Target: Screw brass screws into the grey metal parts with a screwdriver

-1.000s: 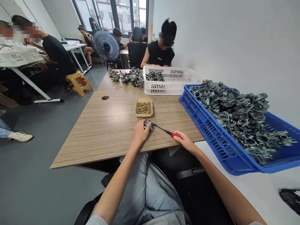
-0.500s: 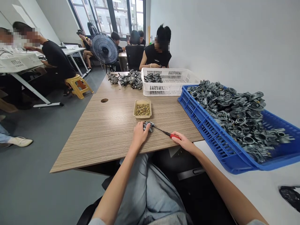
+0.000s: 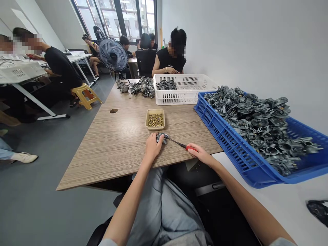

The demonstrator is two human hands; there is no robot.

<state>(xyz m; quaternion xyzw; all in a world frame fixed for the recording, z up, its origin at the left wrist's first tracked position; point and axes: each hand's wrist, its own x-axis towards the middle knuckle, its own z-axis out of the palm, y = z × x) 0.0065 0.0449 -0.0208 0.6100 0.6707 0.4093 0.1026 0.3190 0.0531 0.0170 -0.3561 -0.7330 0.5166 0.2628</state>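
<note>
My left hand (image 3: 153, 143) is closed round a small grey cast-metal part (image 3: 162, 138), pressing it on the wooden table (image 3: 112, 150); the fingers hide much of it. In my right hand (image 3: 201, 153) is the red handle of a screwdriver (image 3: 182, 145). Its dark shaft points left and its tip meets the metal part, though the exact contact spot is too small to make out. Just beyond my left hand stands a cream tray (image 3: 155, 128) of small brass-coloured pieces (image 3: 155, 119).
At right a blue crate (image 3: 225, 147) is heaped with grey metal castings (image 3: 258, 119). A white crate (image 3: 179, 99) and a pile of metal parts (image 3: 143, 86) lie at the table's far end, where a person (image 3: 170, 56) sits. A fan (image 3: 112, 54) stands behind.
The view has shifted very slightly. Both hands, the metal part and the screwdriver keep nearly the same places.
</note>
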